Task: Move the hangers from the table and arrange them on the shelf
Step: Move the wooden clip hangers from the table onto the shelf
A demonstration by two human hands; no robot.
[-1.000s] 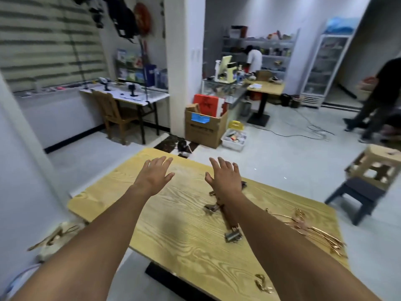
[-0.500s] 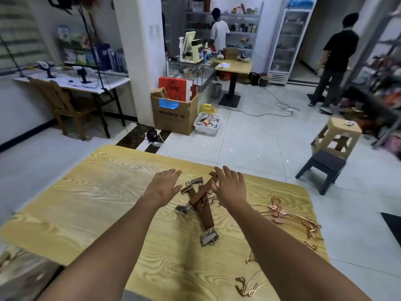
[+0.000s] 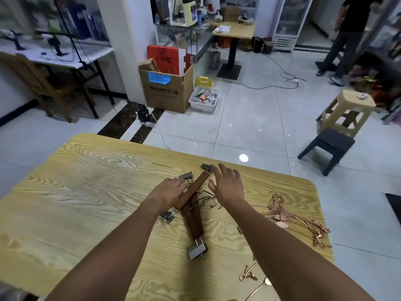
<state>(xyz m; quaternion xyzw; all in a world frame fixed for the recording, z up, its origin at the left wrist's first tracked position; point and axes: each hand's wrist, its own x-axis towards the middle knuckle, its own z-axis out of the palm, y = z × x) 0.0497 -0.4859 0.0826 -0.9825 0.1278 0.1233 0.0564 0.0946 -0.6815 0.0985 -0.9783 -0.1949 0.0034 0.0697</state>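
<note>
We are just about to pick things up. Our left hand (image 3: pixel 168 192) lies flat, fingers straight, on the brown wooden hangers (image 3: pixel 193 211) in the middle of the table (image 3: pixel 76 192). Our right hand (image 3: pixel 227 185) is spread wide by their far end, beside a metal clip (image 3: pixel 206 167). Neither hand holds anything yet.

Next, we think, both hands must push the crossed hangers into one bunch and curl round them. The clips stick out and the thin hooks look tangled, so they may catch.

The gold wire hangers (image 3: pixel 290 220) lie near the right edge of the table. The far edge is close past our right fingers. Beyond it the floor (image 3: pixel 249 127) is open, with a yellow stool (image 3: pixel 345 111) and a dark stool (image 3: pixel 327 146) off to the right. We cannot clearly see the shelf.
</note>
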